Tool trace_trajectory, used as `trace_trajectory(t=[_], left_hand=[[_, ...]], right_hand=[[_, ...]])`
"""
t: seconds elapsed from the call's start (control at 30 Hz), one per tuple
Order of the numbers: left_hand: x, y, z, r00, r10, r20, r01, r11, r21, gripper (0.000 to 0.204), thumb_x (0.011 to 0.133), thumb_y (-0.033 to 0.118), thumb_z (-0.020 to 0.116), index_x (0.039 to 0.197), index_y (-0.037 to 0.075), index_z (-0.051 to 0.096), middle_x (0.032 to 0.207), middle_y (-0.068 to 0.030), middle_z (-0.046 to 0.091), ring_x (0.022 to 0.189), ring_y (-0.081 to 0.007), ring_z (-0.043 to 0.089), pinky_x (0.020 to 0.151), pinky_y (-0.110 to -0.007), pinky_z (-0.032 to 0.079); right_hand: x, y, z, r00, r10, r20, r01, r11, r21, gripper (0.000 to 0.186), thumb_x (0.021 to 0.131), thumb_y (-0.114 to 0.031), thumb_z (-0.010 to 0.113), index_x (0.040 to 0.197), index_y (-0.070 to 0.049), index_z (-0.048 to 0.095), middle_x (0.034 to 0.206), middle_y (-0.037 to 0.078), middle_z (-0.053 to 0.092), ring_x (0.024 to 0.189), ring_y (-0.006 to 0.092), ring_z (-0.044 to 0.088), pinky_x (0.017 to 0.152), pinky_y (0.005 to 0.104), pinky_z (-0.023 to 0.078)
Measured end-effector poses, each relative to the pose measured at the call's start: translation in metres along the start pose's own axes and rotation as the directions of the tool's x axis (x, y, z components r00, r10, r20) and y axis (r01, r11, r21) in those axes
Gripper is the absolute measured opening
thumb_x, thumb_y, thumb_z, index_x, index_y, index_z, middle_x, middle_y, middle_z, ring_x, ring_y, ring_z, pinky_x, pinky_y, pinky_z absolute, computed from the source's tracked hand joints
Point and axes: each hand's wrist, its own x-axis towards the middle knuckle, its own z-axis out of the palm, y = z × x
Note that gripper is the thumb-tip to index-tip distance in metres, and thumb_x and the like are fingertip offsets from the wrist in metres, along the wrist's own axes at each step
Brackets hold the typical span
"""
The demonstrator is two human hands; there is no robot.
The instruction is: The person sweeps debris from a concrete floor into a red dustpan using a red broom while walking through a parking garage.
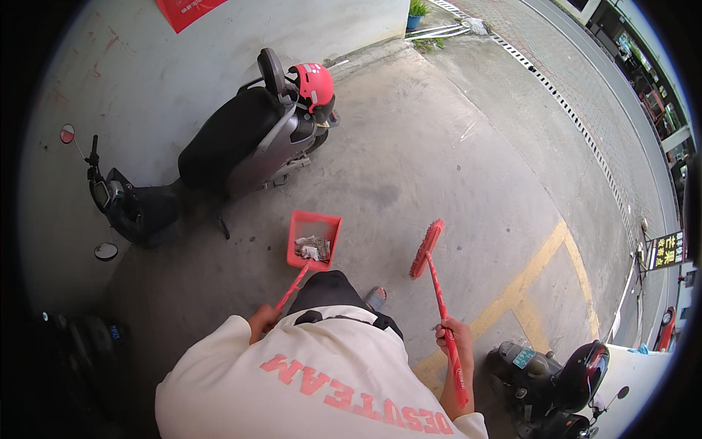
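My left hand (264, 320) is closed round the red handle of a long-handled dustpan (291, 235). Crumpled paper scraps (314, 248) lie inside the pan, which is low over the concrete in front of me; whether it touches the ground I cannot tell. To the right, my right hand (455, 335) grips the red handle of a broom (439, 285). Its red bristled head (427, 249) points away from me, apart from the dustpan, and the handle's thick end runs back along my forearm.
A dark scooter (234, 139) with a pink helmet (315, 84) stands by the white wall at the left. Another scooter (545, 373) is parked at the near right, beside yellow floor lines (512, 289). A drain grate (578, 117) borders the road side.
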Motion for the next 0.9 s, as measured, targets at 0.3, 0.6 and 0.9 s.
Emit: trace_trajectory(t=[0.3,0.6,0.9], left_hand=[[0.035,0.041,0.007,0.995,0.034,-0.094,-0.037,0.999,-0.033,0.04,0.072,0.025,0.063,0.094,-0.008,0.062,0.09,-0.0237,0.064,0.079,-0.0276,0.066,0.067,-0.039,0.05],[0.071,0.05,0.02,0.999,-0.017,0.046,0.037,0.868,-0.494,0.038,0.07,0.028,0.069,0.076,-0.01,0.063,0.068,-0.0174,0.063,0.069,-0.0202,0.063,0.056,-0.04,0.045],[0.044,0.107,-0.007,0.998,-0.063,0.004,0.06,0.928,-0.367,0.039,0.073,0.029,0.064,0.077,-0.01,0.062,0.066,-0.0173,0.062,0.064,-0.0234,0.063,0.053,-0.04,0.045]], right_hand=[[0.059,-0.058,0.032,0.988,0.079,-0.136,-0.129,0.902,-0.412,0.014,0.081,-0.005,0.053,0.095,-0.006,0.051,0.063,0.004,0.051,0.046,0.0113,0.048,0.04,0.0253,0.041],[0.13,-0.167,0.077,0.872,-0.343,0.35,0.243,-0.319,-0.916,0.05,0.076,-0.016,0.053,0.124,-0.002,0.045,0.076,0.028,0.06,0.072,0.0444,0.059,0.067,0.0509,0.047],[0.329,-0.295,0.276,0.849,-0.04,0.527,0.339,-0.725,-0.6,0.051,0.083,-0.021,0.05,0.132,-0.024,0.038,0.078,0.018,0.063,0.073,0.0364,0.061,0.064,0.0465,0.047]])
